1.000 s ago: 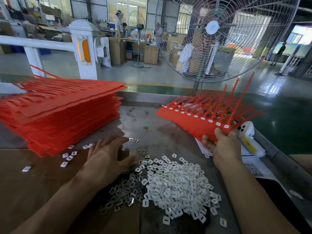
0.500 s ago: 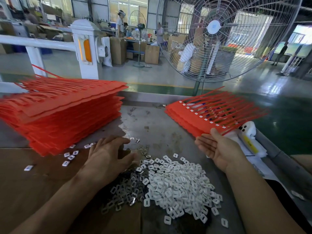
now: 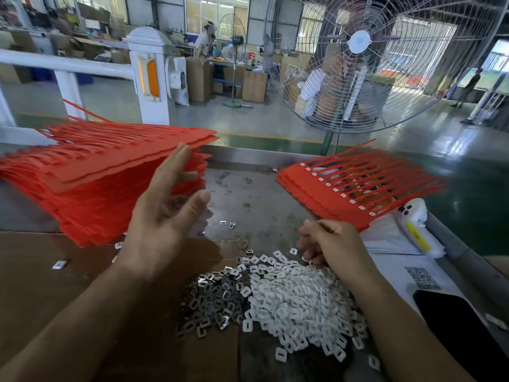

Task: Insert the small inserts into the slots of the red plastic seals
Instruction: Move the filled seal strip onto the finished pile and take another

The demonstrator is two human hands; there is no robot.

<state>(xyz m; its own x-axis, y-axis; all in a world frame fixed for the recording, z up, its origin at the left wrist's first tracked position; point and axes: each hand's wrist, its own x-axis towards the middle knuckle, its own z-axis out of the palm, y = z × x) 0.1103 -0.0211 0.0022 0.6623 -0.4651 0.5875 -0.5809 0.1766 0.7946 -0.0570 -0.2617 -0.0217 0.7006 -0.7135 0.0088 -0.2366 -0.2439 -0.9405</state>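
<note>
A tall stack of red seal sheets (image 3: 91,183) lies at the left of the table. My left hand (image 3: 162,216) is raised in front of that stack with fingers straight, its fingertips at the stack's top right corner. A smaller stack of red seal sheets (image 3: 330,194) with white inserts in its slots lies at the right. A pile of white inserts (image 3: 297,299) sits in the middle, with grey metal clips (image 3: 212,301) on its left side. My right hand (image 3: 333,244) hangs over the pile's far edge with fingers curled down; whether it holds anything is hidden.
A white handheld device with a yellow label (image 3: 416,227) lies on white papers at the right, beside a QR-code sheet (image 3: 421,277) and a black phone (image 3: 462,334). Loose inserts (image 3: 59,264) dot the brown cardboard at the left. A large floor fan (image 3: 358,62) stands behind the table.
My right hand let go of the filled seal sheet on the right stack and dropped to the insert pile. My left hand rose from the table to the left stack's corner.
</note>
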